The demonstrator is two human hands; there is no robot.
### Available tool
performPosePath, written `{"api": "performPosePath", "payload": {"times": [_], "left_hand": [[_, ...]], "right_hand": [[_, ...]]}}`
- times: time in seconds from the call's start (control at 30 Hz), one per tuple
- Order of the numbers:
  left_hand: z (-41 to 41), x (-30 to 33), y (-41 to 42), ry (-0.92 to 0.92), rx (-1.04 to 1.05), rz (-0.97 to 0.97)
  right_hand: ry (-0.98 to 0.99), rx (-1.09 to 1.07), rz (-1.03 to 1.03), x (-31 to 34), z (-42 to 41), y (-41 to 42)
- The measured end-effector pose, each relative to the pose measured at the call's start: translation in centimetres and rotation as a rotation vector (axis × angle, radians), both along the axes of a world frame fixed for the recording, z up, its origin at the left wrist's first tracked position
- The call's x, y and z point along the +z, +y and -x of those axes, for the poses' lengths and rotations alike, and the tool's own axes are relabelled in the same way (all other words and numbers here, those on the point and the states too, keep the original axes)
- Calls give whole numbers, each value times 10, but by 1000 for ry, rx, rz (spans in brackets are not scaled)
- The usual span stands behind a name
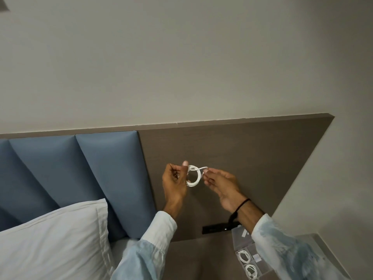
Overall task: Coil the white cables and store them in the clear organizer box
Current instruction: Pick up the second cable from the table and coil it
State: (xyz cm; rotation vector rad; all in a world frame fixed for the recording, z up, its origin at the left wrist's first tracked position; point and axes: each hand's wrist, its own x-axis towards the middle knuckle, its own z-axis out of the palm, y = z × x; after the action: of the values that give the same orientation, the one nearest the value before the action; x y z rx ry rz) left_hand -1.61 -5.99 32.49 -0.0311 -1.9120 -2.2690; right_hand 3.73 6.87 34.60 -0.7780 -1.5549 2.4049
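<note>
Coiling a white cable, no readable writing
Your left hand (175,179) pinches the white cable (194,176) coil; your right hand (219,185) grips its end (organizer box (241,238) below).

There is one view only, from the camera on my head, wide-angled and bending straight lines near the edges. It faces forward and tilts up more than down: the plain pale wall (181,57) fills the upper half, the grey-brown wooden headboard panel (242,150) crosses the middle. My left hand (174,181) and right hand (223,187) sit close, raised near the centre. The clear plastic organizer box (247,257) is nearly cut off at the bottom edge.
</note>
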Motion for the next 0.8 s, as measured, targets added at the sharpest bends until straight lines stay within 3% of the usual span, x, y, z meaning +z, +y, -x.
{"api": "performPosePath", "payload": {"times": [0.07, 0.13, 0.27, 0.4, 0.8], "left_hand": [[-4, -3, 3, -16, 21, 13], [-5, -6, 3, -26, 52, 27], [-4, -8, -3, -8, 59, 41], [-8, -10, -2, 56, 32, 89], [-4, -15, 6, 187, 8, 216]], "right_hand": [[-35, 50, 182, 6, -1, -3], [-53, 120, 223, 8, -3, -4], [-132, 251, 96, 7, -10, -2], [-86, 321, 5, 5, -13, -8], [-82, 241, -154, 0, -23, 2]]}}
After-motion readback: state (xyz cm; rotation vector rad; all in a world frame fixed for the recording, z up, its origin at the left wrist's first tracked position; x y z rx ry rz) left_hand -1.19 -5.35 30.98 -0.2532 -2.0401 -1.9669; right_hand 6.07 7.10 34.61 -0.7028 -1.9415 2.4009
